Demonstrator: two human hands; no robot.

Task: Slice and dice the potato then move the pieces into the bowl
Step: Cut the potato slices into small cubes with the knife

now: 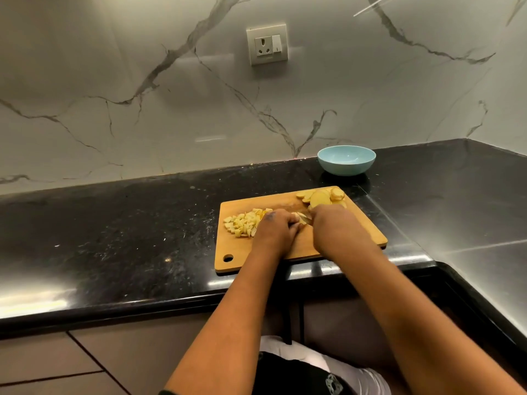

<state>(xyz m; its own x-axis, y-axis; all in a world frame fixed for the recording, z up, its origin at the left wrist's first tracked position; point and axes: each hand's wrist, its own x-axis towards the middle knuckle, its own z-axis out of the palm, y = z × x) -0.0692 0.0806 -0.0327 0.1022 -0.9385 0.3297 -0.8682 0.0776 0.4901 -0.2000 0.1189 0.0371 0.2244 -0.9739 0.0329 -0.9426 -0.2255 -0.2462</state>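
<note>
The right hand (332, 226) is curled closed around the handle of a knife, of which only a short stretch of metal blade (305, 218) shows between the two hands, resting on the rectangular wooden cutting board (353, 223). The left hand (275, 228) sits just beside it, fingers bent down onto a pale potato piece (296, 215) at the blade — mostly hidden, so whether it pinches or merely presses the piece I cannot tell. At about ten o'clock from the left hand lies a heap of small yellow diced potato cubes (242, 223), touching the hand's far edge. At about one o'clock from the right hand, in the board's far right corner, lies a stack of round potato slices (320, 197), overlapping one another. Beyond that corner, at twelve o'clock from the slices, a light blue round bowl (346, 161) stands on the black speckled stone countertop (128, 232) — near the board but apart from it, close to the white veined marble wall (142, 81), which carries a white socket with switch (267, 44).
</note>
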